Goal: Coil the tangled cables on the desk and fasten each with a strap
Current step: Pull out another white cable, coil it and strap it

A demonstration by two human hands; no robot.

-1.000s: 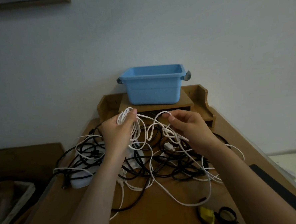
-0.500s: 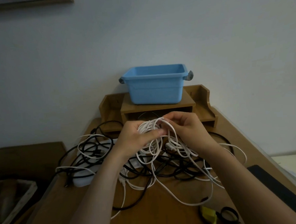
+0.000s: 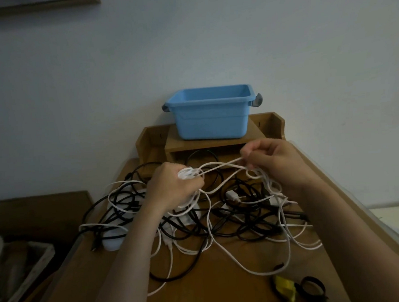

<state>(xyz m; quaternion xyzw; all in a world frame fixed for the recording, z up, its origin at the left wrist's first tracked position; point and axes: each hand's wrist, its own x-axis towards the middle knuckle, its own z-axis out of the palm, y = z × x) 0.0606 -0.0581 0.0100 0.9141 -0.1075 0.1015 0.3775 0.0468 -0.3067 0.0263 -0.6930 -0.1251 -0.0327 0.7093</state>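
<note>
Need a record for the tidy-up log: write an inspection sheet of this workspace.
Surface: wooden desk, bare wood near the front edge.
Job's things: white cable, partly coiled; black strap roll and yellow strips front right.
Clutter: blue tub on wooden organiser at the back; power strip under the tangle.
Grippers: left hand grips the coil; right hand pinches the cable, drawn between them.
Cables: black and white tangle on the desk, not strapped.
Surroundings: wall, frame upper left, basket lower left.

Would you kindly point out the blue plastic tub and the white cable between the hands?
blue plastic tub [image 3: 212, 124], head view, front wall.
white cable [image 3: 220, 164], head view, taut middle span.
</note>
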